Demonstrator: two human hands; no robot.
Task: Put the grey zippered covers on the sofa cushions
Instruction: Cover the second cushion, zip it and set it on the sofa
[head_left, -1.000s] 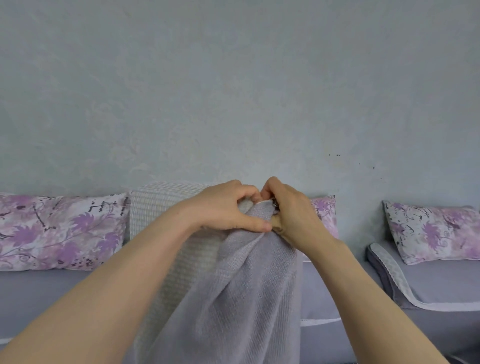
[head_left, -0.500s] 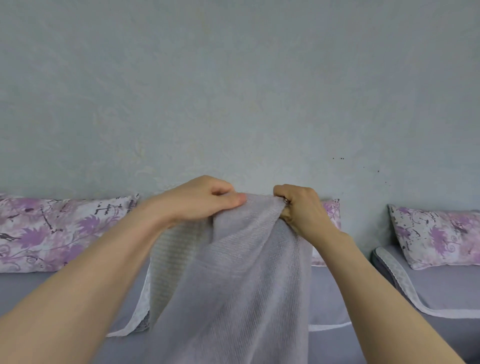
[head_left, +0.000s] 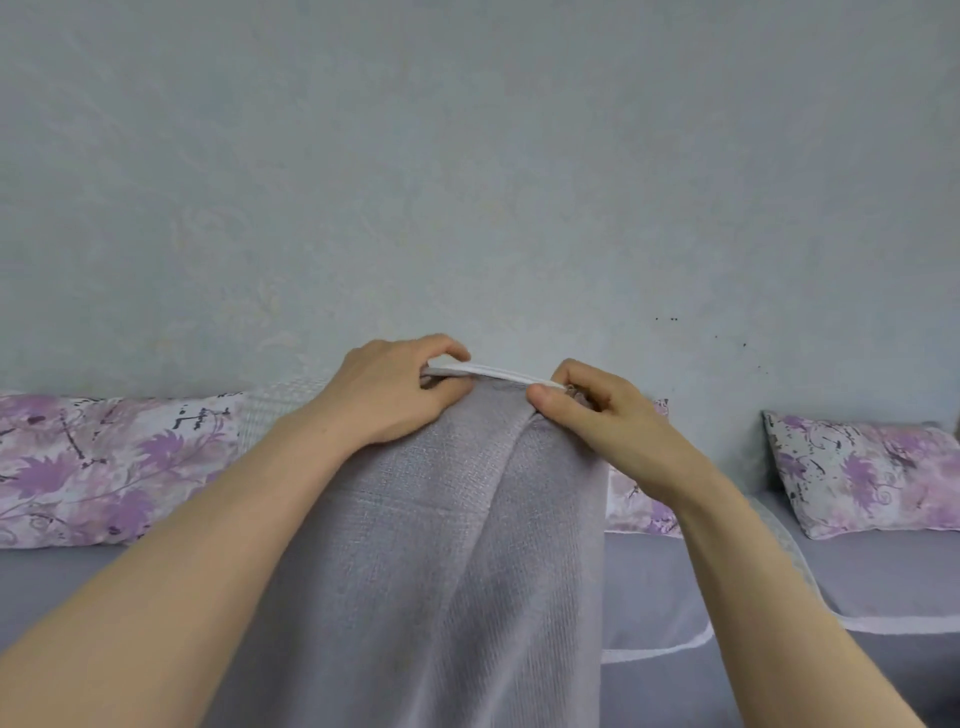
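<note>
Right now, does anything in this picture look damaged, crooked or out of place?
Only small dark specks on the wall, above and right of the right hand. It and the left hand grip the grey cover, which looks undamaged.

Both bare forearms are reaching up from the lower corners of the frame, converging toward the centre. The left hand (head_left: 395, 400) is gripping the top edge of the cover (head_left: 441, 545), with its fingers curling over the edge and its thumb lying in front. The right hand (head_left: 608, 421), just right of centre, is pinching the same edge, thumb pointing left and fingers curling behind. The hands are sitting apart.
</note>
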